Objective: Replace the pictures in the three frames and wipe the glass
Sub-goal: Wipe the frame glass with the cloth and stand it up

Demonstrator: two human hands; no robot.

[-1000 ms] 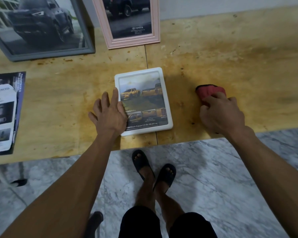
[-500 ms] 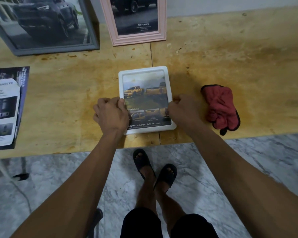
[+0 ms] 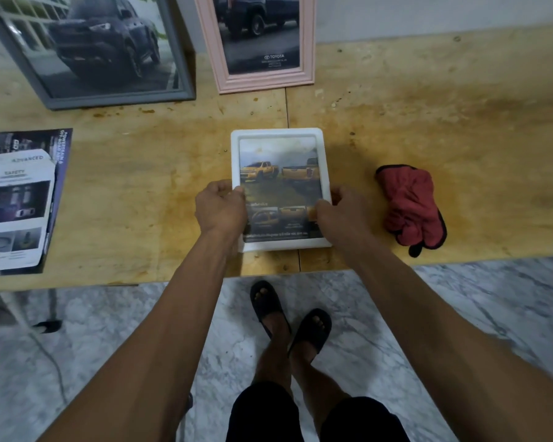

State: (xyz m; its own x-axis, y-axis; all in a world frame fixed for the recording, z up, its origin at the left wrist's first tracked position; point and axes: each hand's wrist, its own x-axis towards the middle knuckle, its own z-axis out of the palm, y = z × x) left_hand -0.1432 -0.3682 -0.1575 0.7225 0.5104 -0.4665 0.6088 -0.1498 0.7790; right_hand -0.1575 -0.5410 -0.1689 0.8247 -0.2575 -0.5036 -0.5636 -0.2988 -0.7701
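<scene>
Both hands, left (image 3: pixel 219 209) and right (image 3: pixel 339 215), clamped the white frame (image 3: pixel 278 134) by its sides (long axis pointing away, picture up).

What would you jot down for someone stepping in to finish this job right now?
Left hand: gripping the left edge of the white frame.
Right hand: gripping its right edge, thumb on the glass.
White frame: face up near the front edge of the wooden table, showing a picture of yellow trucks.
Red cloth: crumpled on the table to the frame's right, in neither hand.
Grey frame and pink frame: propped at the back, each showing a dark truck.
Brochures: far left.
Done: all three frames hold pictures.
Left: can't tell which glass is wiped; check each.
</scene>
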